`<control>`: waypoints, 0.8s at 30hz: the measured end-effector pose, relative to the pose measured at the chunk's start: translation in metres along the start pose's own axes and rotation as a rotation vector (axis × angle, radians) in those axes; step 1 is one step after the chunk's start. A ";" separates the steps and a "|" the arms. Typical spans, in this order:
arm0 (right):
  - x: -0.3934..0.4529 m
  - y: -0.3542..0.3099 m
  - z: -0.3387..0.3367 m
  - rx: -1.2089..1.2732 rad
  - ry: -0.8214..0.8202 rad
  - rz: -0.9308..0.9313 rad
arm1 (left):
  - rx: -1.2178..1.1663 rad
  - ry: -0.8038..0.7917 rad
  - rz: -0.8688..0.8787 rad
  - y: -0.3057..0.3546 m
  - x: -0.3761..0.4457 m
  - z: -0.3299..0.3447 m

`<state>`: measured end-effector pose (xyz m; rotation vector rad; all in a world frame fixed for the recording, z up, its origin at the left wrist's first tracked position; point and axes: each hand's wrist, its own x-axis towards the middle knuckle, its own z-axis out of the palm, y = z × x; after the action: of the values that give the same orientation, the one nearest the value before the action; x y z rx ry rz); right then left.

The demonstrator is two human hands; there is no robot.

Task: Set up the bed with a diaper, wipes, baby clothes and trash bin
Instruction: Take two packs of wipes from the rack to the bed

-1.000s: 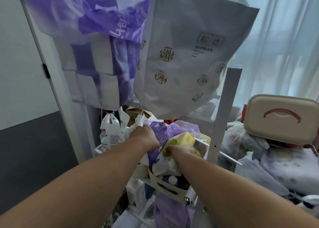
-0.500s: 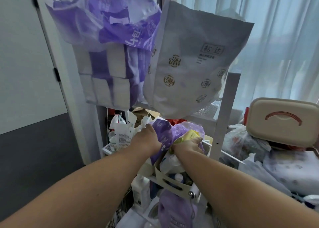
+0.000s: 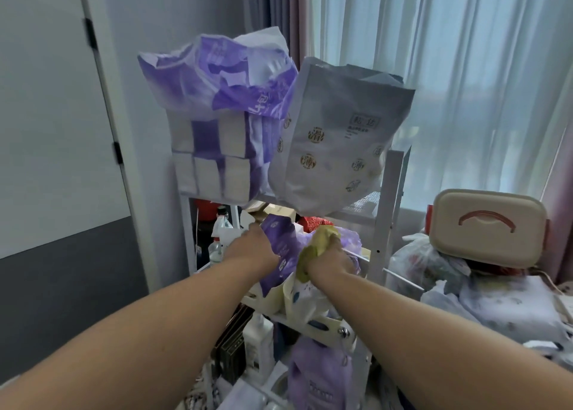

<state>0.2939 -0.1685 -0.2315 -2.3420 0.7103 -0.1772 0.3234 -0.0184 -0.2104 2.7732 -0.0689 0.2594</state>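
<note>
Wipes pack (image 3: 311, 256) in right hand (image 3: 330, 262) grip, left hand (image 3: 252, 248) grip around purple pack (image 3: 279, 245)

Two bare forearms are seen, one at the left and one at the right, each uncovered up to the near edge of the view. No sleeve, watch, ring or glove is worn on the left hand (image 3: 252, 248) or the right hand (image 3: 330, 262).

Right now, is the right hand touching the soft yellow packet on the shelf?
Touching. The head view shows the right hand curled round the yellow packet, which bunches up against its fingers with no gap.
</note>
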 end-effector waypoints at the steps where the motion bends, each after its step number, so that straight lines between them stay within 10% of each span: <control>1: -0.011 0.002 -0.001 0.000 0.000 -0.030 | 0.021 -0.004 -0.011 -0.003 -0.007 -0.006; 24: -0.177 0.002 -0.065 -0.017 -0.126 -0.410 | -0.091 -0.003 -0.207 -0.070 -0.184 -0.116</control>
<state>0.1241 -0.1116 -0.1719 -2.4658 0.1646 -0.2004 0.1288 0.0901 -0.1622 2.6643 0.1997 0.1932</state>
